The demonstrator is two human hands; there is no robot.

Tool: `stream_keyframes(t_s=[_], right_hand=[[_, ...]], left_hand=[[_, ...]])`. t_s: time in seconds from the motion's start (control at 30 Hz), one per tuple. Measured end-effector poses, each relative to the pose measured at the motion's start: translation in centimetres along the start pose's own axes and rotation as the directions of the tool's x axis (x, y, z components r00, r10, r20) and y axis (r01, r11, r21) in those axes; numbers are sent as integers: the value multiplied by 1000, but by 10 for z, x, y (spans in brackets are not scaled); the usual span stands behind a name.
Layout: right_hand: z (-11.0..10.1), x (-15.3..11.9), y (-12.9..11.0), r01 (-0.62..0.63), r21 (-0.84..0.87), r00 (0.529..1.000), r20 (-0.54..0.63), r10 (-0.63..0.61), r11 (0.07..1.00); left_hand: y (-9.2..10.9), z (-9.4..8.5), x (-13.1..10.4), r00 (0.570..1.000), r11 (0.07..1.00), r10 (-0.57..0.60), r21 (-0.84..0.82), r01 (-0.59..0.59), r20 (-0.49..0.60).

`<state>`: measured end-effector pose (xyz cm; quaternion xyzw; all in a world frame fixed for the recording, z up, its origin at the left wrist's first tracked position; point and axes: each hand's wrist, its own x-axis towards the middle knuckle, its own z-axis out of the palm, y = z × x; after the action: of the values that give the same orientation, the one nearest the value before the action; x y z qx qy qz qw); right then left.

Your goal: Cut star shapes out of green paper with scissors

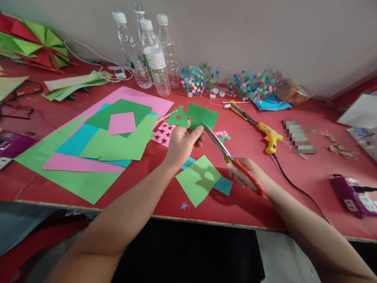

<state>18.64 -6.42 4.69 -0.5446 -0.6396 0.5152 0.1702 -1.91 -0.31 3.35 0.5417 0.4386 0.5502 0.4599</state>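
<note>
My left hand [181, 143] pinches a dark green paper sheet [203, 114] with star-shaped holes cut along its left edge, held above the red table [294, 173]. My right hand [246, 175] grips red-handled scissors [225, 151]. Their blades point up and left, and the tips sit at the green paper's lower edge beside my left thumb. Below both hands lie a light green square [198, 180] and a teal scrap [224, 185].
A pile of green, pink and teal sheets [97, 153] covers the left of the table. Plastic bottles [154, 59] stand at the back. A yellow glue gun [269, 137], a yellow utility knife [240, 112], star cut-outs [197, 78] and purple devices [352, 194] lie around.
</note>
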Motion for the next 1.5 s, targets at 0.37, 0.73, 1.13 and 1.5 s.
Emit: stream_keyframes(t_s=[0.37, 0.73, 1.13, 1.5], right_hand=[[-1, 2, 3, -29, -1, 1000, -3, 29, 1000], [2, 4, 4, -36, -10, 999, -25, 36, 999], [2, 5, 3, -36, 54, 999, -4, 37, 998], [5, 3, 12, 67, 126, 994, 72, -77, 990]], left_hand=[[8, 2, -1, 998, 998, -60, -24, 60, -6], [3, 2, 0, 999, 999, -48, -13, 48, 2], [-6, 2, 1, 1000, 992, -22, -123, 20, -16], [-8, 14, -10, 995, 986, -38, -164, 22, -94]])
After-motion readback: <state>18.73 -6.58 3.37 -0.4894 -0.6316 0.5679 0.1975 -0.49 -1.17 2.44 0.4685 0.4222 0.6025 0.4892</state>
